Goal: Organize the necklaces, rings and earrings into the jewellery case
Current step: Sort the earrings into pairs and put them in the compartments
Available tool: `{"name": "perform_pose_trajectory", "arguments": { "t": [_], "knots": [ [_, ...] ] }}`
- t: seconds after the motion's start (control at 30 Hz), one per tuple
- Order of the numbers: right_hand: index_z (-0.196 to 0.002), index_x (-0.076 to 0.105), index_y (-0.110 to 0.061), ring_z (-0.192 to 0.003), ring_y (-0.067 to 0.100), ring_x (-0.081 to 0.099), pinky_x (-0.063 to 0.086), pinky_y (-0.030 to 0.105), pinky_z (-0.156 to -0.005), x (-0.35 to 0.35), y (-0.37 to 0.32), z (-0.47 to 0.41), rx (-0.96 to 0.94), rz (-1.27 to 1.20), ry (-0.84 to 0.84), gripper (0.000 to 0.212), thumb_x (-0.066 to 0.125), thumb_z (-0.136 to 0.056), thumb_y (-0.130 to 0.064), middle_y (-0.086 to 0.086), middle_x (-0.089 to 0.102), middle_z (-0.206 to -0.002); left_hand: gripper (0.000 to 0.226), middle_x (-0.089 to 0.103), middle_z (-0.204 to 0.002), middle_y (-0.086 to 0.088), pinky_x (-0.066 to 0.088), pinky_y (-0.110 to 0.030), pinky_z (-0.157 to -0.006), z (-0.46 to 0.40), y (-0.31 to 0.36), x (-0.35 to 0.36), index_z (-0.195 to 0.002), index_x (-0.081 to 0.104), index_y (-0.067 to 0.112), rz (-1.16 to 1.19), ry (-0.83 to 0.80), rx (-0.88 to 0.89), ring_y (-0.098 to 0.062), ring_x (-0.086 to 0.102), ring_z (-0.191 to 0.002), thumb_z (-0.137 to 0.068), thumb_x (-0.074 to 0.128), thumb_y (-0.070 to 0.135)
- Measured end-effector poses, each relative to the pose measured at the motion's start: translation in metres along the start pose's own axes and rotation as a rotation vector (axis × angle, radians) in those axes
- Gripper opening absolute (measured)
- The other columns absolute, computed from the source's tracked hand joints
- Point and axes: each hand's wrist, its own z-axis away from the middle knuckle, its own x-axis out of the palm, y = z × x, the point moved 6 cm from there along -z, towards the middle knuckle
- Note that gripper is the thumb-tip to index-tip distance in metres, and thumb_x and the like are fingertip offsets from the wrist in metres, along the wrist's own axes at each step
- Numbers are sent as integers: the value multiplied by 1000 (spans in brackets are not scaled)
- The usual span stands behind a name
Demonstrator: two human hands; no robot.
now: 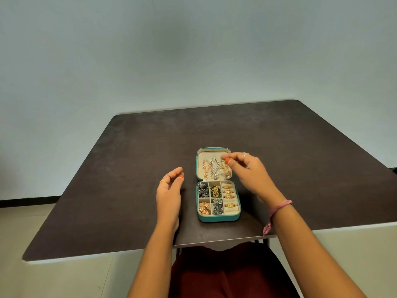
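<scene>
A small teal jewellery case [218, 218] lies open on the dark table [129, 168]. Its cream lid [202, 154] lies flat behind the base and carries gold and silver necklaces [214, 168]. In the base, gold rings [229, 196] sit in the right-hand slots, and earrings [209, 198] fill the four left compartments. My right hand [249, 171] hovers over the lid's right side, thumb and forefinger close together above the rightmost necklace; whether they hold it is unclear. My left hand [168, 194] hangs just left of the case, fingers loosely curled, holding nothing.
The table's near edge runs just below the case, with my lap in dark red cloth [225, 272] under it. A pink thread bracelet [277, 211] is on my right wrist. A plain wall stands behind the table.
</scene>
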Motion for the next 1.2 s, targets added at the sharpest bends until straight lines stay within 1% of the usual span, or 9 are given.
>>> {"name": "perform_pose_trajectory", "arguments": {
  "t": [0.1,0.23,0.4,0.5,0.63,0.73,0.97,1.1,1.2],
  "knots": [
    [-103,67,-27,-93,9,62,51,22,-72,-11,10,5,59,-142,98,18,52,-96,-19,-7,68,-102,25,65,-113,6,48,-20,-89,2,-6,7,-113,63,21,158,-49,-70,-2,61,-106,-95,53,7],
    [-107,67,-23,-87,-11,59,45,6,-66,-7,29,12,118,-194,101,20,51,-96,-18,-12,65,-104,20,65,-116,9,50,-15,-77,4,-7,14,-105,65,25,-73,-130,8,1,62,-101,-92,59,11],
    [-106,66,-30,-95,0,56,43,15,-72,-5,45,19,135,-116,145,19,51,-96,-23,-13,61,-106,13,56,-116,10,53,-27,-91,6,-4,22,-92,66,25,-375,-222,148,-4,59,-106,-85,68,13],
    [-103,66,-32,-94,-1,58,47,18,-74,-5,47,21,108,-89,160,18,52,-96,-23,-13,62,-106,10,54,-113,13,48,-19,-92,6,-4,26,-91,66,23,-496,-246,219,-2,57,-107,-84,69,16],
    [-101,67,-30,-95,0,61,53,25,-79,-4,49,22,90,-63,152,16,55,-94,-22,-12,63,-105,5,54,-113,11,43,-3,-81,4,-3,29,-89,68,20,-582,-246,257,4,54,-105,-85,69,18],
    [-103,67,-28,-95,3,62,55,29,-82,-3,49,22,85,-56,141,16,56,-94,-21,-12,62,-104,4,53,-112,13,42,1,-78,4,-2,29,-89,69,17,-610,-239,268,8,52,-103,-86,68,19],
    [-102,66,-29,-94,2,62,55,27,-80,-3,46,23,82,-36,143,15,56,-93,-22,-12,63,-104,5,55,-111,11,48,-14,-85,3,-3,28,-83,69,20,-572,-227,227,0,57,-101,-87,67,21],
    [-103,67,-27,-94,3,62,55,30,-81,-3,45,24,92,-28,146,15,57,-93,-22,-13,62,-104,6,57,-109,9,45,-6,-69,1,-2,31,-81,65,25,-586,-195,193,1,58,-95,-87,66,22],
    [-104,67,-28,-94,5,62,56,33,-81,-3,45,24,102,-17,135,16,57,-93,-23,-12,63,-104,11,60,-106,6,48,-12,-68,0,-4,29,-88,58,27,-521,-149,124,0,60,-92,-85,68,23]
  ]
}}
